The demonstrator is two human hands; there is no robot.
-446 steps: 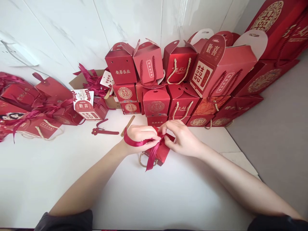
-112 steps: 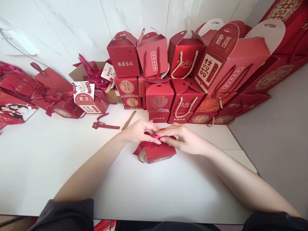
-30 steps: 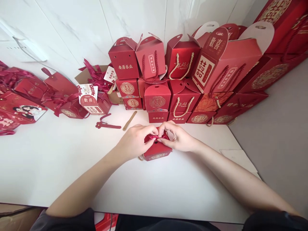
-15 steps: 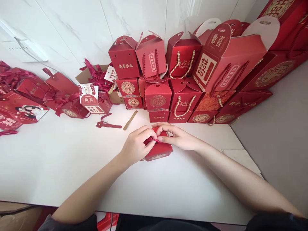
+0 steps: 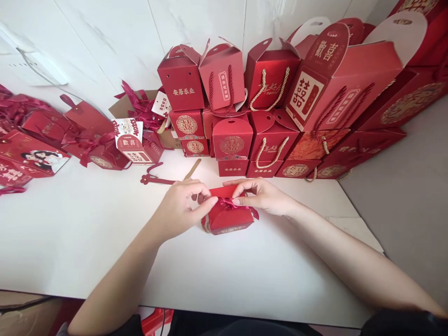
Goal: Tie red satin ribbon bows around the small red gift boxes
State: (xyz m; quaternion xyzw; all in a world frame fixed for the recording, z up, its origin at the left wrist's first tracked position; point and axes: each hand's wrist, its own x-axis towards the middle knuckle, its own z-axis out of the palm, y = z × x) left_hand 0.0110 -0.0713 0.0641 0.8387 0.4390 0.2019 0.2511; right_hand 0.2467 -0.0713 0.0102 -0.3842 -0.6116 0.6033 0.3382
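Observation:
A small red box (image 5: 231,219) with a gold pattern on its front rests on the white table, its top flap raised at the back. Across its top lies a dark red ribbon (image 5: 227,202) knotted in the middle. At the left of the knot, my left hand (image 5: 184,207) pinches the ribbon between thumb and fingertips. My right hand (image 5: 264,196) holds the ribbon's right side in a closed thumb-and-finger grip, close to the knot. A twisted cord (image 5: 205,224) shows at the box's left side.
Stacked red gift boxes (image 5: 233,140) stand along the wall behind my hands. Further boxes with ribbons (image 5: 108,151) sit at the back left. A red flower-ended strip (image 5: 159,180) and a tan strip (image 5: 193,169) lie behind my left hand.
My left hand has moved left, away from my right hand. The ribbon knot now shows between them, and the cord and a ribbon end at the box's sides have come into view.

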